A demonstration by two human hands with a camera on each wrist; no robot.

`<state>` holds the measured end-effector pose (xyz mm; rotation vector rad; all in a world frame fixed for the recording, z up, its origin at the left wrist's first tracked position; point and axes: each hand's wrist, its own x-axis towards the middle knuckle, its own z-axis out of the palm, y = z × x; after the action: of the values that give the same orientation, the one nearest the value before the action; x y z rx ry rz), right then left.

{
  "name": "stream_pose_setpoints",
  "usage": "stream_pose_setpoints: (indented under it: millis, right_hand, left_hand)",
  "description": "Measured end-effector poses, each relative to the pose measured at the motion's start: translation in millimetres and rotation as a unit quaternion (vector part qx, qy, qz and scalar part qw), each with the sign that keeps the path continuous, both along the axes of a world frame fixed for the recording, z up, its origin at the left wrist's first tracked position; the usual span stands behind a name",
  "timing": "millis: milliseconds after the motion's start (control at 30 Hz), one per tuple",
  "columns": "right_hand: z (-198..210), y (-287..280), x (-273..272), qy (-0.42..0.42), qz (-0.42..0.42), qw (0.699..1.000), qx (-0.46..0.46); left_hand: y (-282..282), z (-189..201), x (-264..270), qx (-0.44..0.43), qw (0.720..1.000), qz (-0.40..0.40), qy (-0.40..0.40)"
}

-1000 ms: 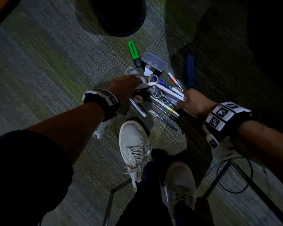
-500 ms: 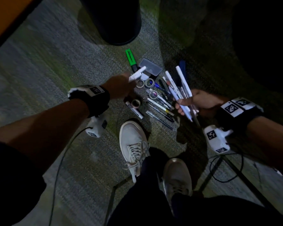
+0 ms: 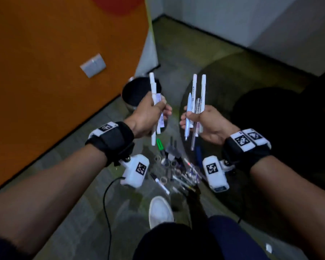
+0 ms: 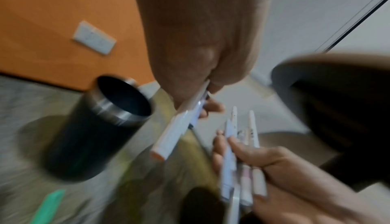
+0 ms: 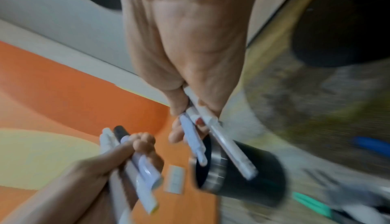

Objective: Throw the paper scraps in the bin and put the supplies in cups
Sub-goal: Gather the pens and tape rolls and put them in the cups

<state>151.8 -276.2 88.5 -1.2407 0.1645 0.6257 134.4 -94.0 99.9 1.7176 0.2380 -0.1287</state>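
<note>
My left hand (image 3: pixel 154 111) grips a small bunch of white markers (image 3: pixel 154 102) upright in front of me; the same markers (image 4: pixel 179 131) show in the left wrist view. My right hand (image 3: pixel 199 119) grips several white and clear pens (image 3: pixel 195 102), also upright, seen again as pens (image 5: pixel 213 137) in the right wrist view. A black bin with a metal rim (image 3: pixel 135 91) stands on the carpet just beyond the left hand, its mouth open (image 4: pixel 124 97). More pens, tape rolls and a green highlighter (image 3: pixel 159 144) lie in a pile on the floor (image 3: pixel 176 171) below my hands.
An orange wall panel (image 3: pixel 45 72) with a grey socket plate (image 3: pixel 93 65) rises at the left. A dark round seat (image 3: pixel 281 128) stands at the right. My white shoe (image 3: pixel 160 212) is planted near the pile. A black cable (image 3: pixel 109 203) trails from the left wrist.
Both hands have lifted from the floor pile to chest height, each carrying a bunch of pens. The view has tilted up, bringing the wall and the bin's mouth into sight.
</note>
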Motion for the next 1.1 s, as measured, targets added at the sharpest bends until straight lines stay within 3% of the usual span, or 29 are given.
stream_pose_setpoints:
  millis: [167,333,533,633,733,900,1100]
  right_hand:
    - [146,-7,-11,-0.109,-0.077,0.989,0.064]
    - [280,-43,-43,-0.240,-0.132,0.960,0.060]
    - [390,-139,-73,-0.361,-0.209,0.909,-0.019]
    - [423,-190,-75,-0.414,-0.254,0.872,-0.065]
    - [441,-242,-72,-0.438,-0.306,0.841,-0.081]
    - [422,-302,-54,-0.392,-0.369,0.836,-0.106]
    - [391,-312,-32,-0.369,-0.366,0.843,-0.141]
  left_hand:
    - [-36,162,4,-0.037,0.983,0.096,-0.150]
    - [-107,302,-10,-0.106,0.952,0.112,-0.266]
    - [-208,403,-29,-0.135,0.919,0.093,-0.360]
    - [-267,425,-42,-0.147,0.907,0.075,-0.387]
    - [-322,422,-52,-0.152,0.907,0.036,-0.392]
    - [-382,398,-47,-0.183,0.897,0.044,-0.400]
    - [-401,388,-10,-0.180,0.900,0.086,-0.388]
